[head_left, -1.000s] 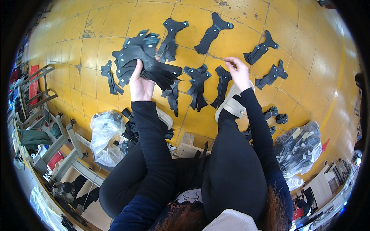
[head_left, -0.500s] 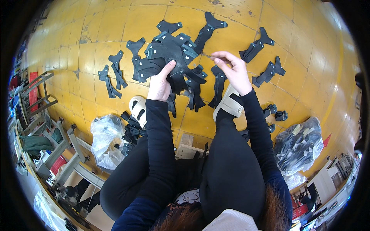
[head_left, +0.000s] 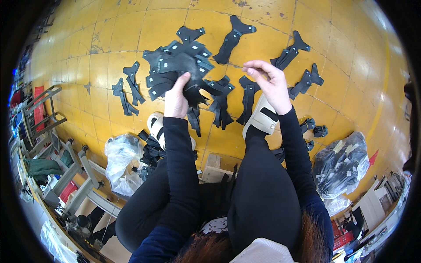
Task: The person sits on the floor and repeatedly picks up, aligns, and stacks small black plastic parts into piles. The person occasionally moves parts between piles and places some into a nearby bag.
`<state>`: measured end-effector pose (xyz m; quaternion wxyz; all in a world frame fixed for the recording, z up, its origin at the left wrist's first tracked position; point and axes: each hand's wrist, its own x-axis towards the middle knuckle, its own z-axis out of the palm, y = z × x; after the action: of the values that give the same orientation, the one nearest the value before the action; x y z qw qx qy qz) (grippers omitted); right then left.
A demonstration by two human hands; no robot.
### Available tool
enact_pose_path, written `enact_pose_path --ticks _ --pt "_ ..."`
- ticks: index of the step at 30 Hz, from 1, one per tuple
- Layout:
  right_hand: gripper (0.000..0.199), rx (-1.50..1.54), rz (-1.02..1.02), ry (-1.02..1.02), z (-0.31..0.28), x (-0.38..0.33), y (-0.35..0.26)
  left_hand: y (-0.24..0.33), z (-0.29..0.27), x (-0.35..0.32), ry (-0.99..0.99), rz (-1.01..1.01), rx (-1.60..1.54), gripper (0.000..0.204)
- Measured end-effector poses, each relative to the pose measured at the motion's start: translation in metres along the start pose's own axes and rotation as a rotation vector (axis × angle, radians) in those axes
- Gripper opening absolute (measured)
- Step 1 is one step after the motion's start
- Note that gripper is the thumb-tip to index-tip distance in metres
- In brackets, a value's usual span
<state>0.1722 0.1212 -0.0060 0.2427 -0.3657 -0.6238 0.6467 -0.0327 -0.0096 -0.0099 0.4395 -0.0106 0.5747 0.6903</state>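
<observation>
My left hand (head_left: 176, 97) grips a fanned bundle of black fabric pieces (head_left: 175, 65) above the floor, thumb on top. Small pale squares mark many of their ends. The hand's other fingers are hidden beneath. To the right, my right hand (head_left: 271, 83) is raised with thumb and fingertips drawn close; anything between them is too small to make out. Around the bundle lie more black fabric pieces: a forked stack (head_left: 233, 38) beyond, a strip stack (head_left: 248, 98) below my right hand, and another forked stack (head_left: 290, 50) to its upper right.
Yellow tiles (head_left: 114, 33) cover the floor. My pale sandals (head_left: 264, 116) stand close behind the pieces. A clear plastic bag (head_left: 123, 153) lies at left, a filled bag (head_left: 344, 164) at right. Small black rolls (head_left: 320, 131) sit near my right knee. Metal frames (head_left: 90, 193) stand at left.
My left hand has moved a little left with the bundle, uncovering more of the pieces on the floor. My right hand has shifted slightly to the right, fingers still drawn in.
</observation>
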Motion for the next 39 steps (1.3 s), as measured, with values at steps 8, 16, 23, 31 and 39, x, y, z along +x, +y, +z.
enact_pose_path --ticks 8,16,23,31,39 --pt "0.018 -0.076 -0.049 0.010 0.017 -0.001 -0.012 -0.013 0.034 -0.014 -0.137 -0.125 0.083 0.036" --pt "0.024 -0.224 -0.118 0.123 0.024 -0.001 -0.016 -0.017 0.035 -0.017 -0.239 -0.168 0.235 0.037" --pt "0.020 -0.208 -0.123 0.180 0.025 -0.001 -0.013 -0.020 0.042 -0.023 -0.316 -0.236 0.304 0.036" --pt "0.016 0.070 -0.009 0.329 0.013 -0.007 0.003 -0.018 0.045 -0.021 -0.235 -0.178 0.170 0.033" --pt "0.012 0.232 0.248 0.213 -0.007 -0.010 0.031 0.027 -0.024 0.010 -0.200 -0.090 -0.100 0.040"
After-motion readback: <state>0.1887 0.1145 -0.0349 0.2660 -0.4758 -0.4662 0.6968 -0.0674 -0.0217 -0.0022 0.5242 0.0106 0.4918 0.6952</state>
